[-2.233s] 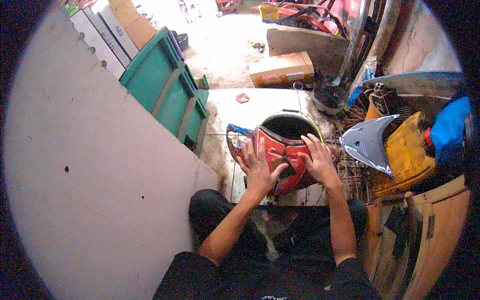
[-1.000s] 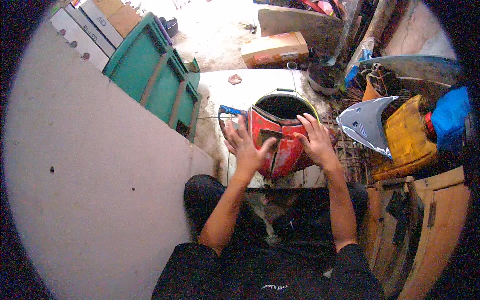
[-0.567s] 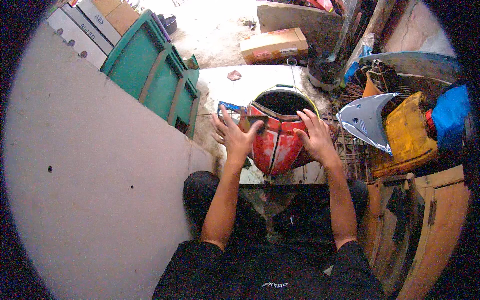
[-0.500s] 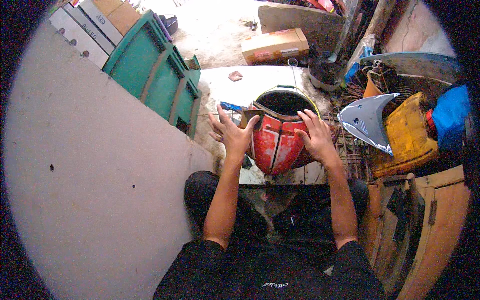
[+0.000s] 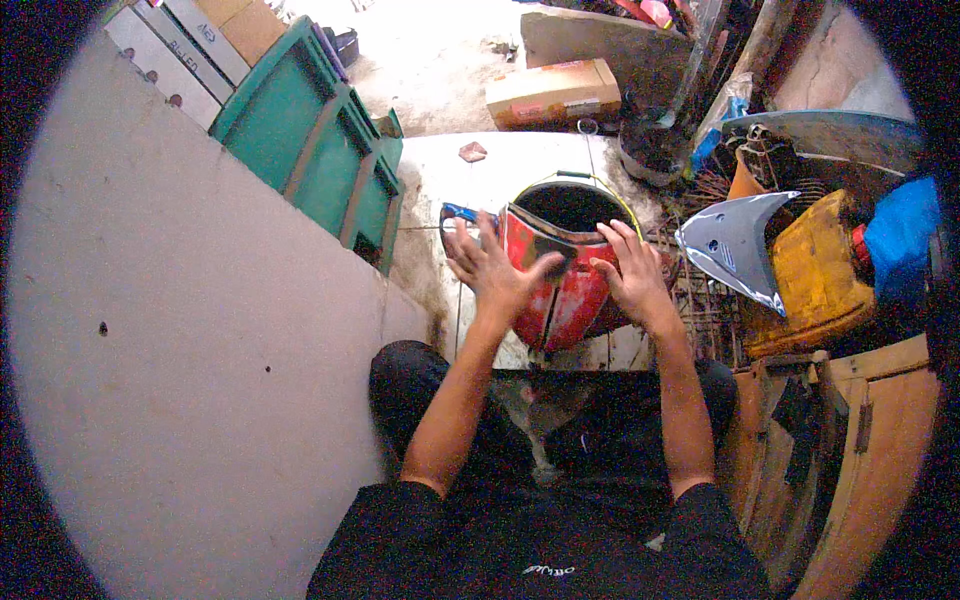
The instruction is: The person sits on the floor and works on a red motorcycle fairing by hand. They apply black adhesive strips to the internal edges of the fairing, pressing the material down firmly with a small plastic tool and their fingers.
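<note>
A red panel (image 5: pixel 568 312), scuffed pale in places with a dark line down its middle, stands tilted against a dark bucket (image 5: pixel 567 205) on the white tiles. My left hand (image 5: pixel 495 278) is over the panel's left part, fingers spread. Its thumb lies on a dark brown flat piece (image 5: pixel 552 247), perhaps sandpaper, pressed against the red surface. My right hand (image 5: pixel 637 280) grips the panel's right side, fingertips at the upper edge and thumb on its face. Beyond my left fingers lies a blue-and-black object (image 5: pixel 462 213), partly covered.
A green crate (image 5: pixel 300 130) stands along the pale wall (image 5: pixel 200 330) at left. Ahead are a cardboard box (image 5: pixel 553 93) and a dark pot (image 5: pixel 650 150). On the right are a grey pointed panel (image 5: pixel 735 243), a yellow jerrycan (image 5: pixel 820 275) and a wooden cabinet (image 5: pixel 880 430).
My left hand has moved right across the red panel, taking the dark brown piece with it. My right hand stays in place on the panel.
</note>
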`<act>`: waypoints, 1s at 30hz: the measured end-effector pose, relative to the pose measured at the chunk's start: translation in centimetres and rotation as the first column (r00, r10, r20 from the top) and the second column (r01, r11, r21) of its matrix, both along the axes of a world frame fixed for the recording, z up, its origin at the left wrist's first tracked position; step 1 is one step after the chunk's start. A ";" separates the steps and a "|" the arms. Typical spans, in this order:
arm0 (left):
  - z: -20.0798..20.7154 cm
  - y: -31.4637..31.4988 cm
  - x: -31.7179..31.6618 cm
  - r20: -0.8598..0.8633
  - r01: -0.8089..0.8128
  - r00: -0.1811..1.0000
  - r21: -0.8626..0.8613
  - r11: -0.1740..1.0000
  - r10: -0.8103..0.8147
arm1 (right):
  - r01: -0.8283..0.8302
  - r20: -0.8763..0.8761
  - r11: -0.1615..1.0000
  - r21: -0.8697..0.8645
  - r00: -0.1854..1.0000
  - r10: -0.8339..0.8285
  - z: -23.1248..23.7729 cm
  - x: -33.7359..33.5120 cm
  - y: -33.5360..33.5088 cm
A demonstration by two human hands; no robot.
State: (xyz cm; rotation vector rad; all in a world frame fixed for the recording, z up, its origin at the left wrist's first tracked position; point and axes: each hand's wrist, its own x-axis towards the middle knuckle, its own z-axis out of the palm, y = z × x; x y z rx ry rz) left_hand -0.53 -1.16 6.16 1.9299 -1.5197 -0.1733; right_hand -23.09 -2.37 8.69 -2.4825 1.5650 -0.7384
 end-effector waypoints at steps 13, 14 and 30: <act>-0.4 -1.7 3.1 -0.191 -0.176 0.969 -0.099 0.979 0.155 | -0.023 0.020 1.000 -0.019 1.000 0.023 0.1 1.1 0.0; -0.4 -1.6 2.5 -0.225 -0.082 0.973 -0.125 0.989 0.052 | -0.022 0.017 0.999 -0.023 1.000 0.022 0.1 0.9 0.0; 0.6 1.4 4.0 -0.051 -0.123 0.991 -0.030 0.992 0.121 | -0.038 0.046 0.999 0.037 0.998 0.037 0.3 0.8 0.3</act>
